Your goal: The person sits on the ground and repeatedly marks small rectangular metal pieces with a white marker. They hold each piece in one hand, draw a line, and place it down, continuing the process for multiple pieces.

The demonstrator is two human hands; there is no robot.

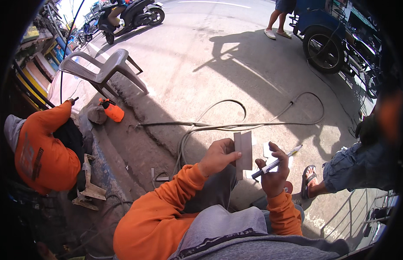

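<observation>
While pinching a flat grey piece point(244, 154) between the thumb and fingers of the left hand point(218, 158), just right of the frame's centre, also holds a marker point(270, 166) in the right hand point(276, 178), slanting between thumb and fingers toward the upper right. Holds the piece with its long edges running nearly up and down the frame, near the marker but apart from it. Cannot make out every contact of the right fingers on the barrel. Behind the right hand, has partly hidden white pieces point(267, 150). Across the middle of the frame, faces a looped cable point(205, 127) lying on pale concrete point(179, 65). At left, has a co-worker point(47, 147) in an orange top, near an orange sprayer point(115, 112) with a black head; at upper left, a plastic chair point(112, 67). At lower right, shares the frame with a sandalled foot point(312, 184).
</observation>
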